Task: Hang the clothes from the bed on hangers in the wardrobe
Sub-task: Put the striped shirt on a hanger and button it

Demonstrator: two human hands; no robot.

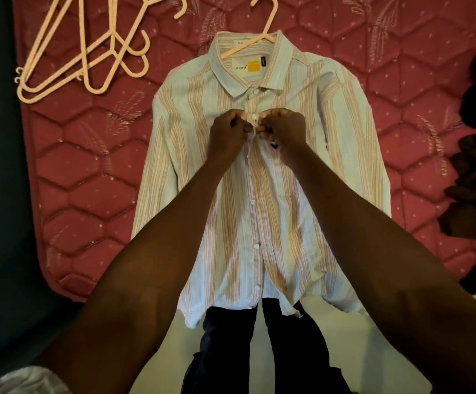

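Clearly soft and light, the striped shirt [262,177] crumples where the left hand [226,132] and right hand [283,129] pinch its button placket; lifting by the hanger [262,22] at the far collar looks safest.

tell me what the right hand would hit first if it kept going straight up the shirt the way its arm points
Probably the shirt's collar, then the pink hanger poking out of the neck. The right hand pinches the striped shirt at the placket just below them; height above the fabric is unclear.
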